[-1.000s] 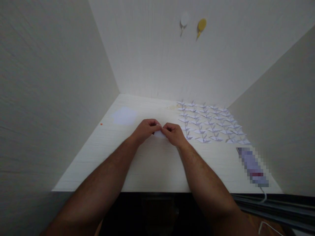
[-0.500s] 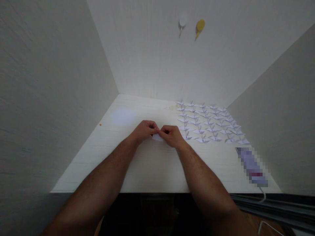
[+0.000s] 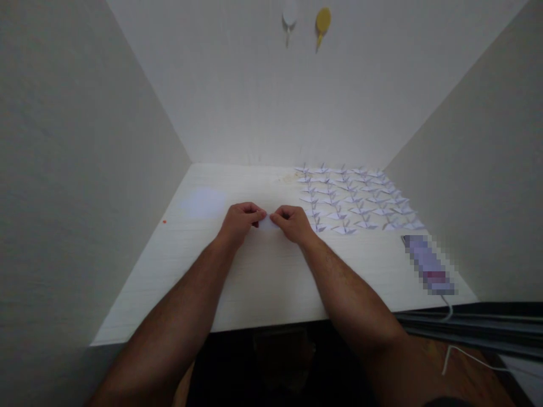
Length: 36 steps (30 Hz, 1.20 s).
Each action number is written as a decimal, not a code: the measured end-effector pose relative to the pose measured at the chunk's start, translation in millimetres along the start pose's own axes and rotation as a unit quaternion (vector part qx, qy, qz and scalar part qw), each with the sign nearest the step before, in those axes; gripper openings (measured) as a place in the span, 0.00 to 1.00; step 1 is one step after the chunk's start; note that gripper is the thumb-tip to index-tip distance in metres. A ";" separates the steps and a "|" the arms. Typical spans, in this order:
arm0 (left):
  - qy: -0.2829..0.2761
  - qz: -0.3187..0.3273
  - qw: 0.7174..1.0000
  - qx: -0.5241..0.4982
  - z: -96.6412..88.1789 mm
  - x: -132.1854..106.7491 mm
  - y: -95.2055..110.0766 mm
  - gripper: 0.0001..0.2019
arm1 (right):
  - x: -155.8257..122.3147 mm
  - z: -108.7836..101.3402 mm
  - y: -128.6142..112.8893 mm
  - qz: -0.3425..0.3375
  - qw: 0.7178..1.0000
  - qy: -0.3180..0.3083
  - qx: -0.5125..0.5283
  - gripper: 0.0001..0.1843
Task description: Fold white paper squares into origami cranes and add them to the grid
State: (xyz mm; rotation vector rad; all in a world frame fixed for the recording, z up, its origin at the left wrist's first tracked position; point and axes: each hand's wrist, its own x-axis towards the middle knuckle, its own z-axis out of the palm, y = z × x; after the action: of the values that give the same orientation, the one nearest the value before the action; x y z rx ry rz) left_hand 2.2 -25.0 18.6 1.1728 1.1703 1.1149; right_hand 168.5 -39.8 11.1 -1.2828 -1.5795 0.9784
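Note:
A small piece of white paper [image 3: 267, 222] is held between my hands over the middle of the table. My left hand [image 3: 245, 219] pinches its left side between thumb and fingers. On the opposite side, my right hand [image 3: 291, 221] is closed with thumb and forefinger at the paper's edge. The paper's folds are too blurred to make out, and my fingers cover part of it. To the right of my right hand stand rows of several white folded paper cranes [image 3: 345, 199].
White paper [image 3: 204, 202] lies at the left on the white table [image 3: 271, 282]. A blurred-out phone-like object [image 3: 428, 264] with a white cable rests at the right. An orange speck [image 3: 164, 221] is near the left wall. A yellow hook [image 3: 323, 21] hangs on the back wall.
My fingertips have moved slightly apart, with a small gap between them over the paper. The whole view has shifted and tilted a little.

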 end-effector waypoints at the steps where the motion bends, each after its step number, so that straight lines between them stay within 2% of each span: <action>1: -0.001 -0.003 1.000 -0.002 0.2 0.2 0.2 0.09 | 0.5 0.0 0.0 0.000 1.000 0.005 0.003 0.14; 4: -0.006 -0.017 1.000 -0.006 0.9 -0.1 1.5 0.10 | 1.3 -0.6 -0.5 -0.006 1.000 0.012 0.004 0.12; 13: -0.047 -0.063 0.996 -0.029 -2.3 0.7 4.5 0.08 | 2.8 -7.1 -0.7 -0.013 1.000 -0.020 0.018 0.12; 22: -0.012 -0.059 0.998 -0.016 -1.4 1.2 6.9 0.08 | 3.7 -4.8 0.3 -0.007 0.998 -0.032 0.047 0.13; 29: 0.042 -0.029 0.998 -0.040 1.9 0.0 5.9 0.08 | 4.3 -2.2 0.1 0.035 0.995 -0.001 0.088 0.14; 36: 0.001 -0.045 0.995 -0.088 4.7 -3.0 7.5 0.08 | 2.3 -5.2 -4.7 0.026 0.983 -0.007 0.183 0.12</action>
State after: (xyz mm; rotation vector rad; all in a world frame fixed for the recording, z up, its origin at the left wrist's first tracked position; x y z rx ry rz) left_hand 6.5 -27.8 26.4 0.9739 1.0916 1.1268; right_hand 171.6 -38.0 17.5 -1.0653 -1.3050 1.2459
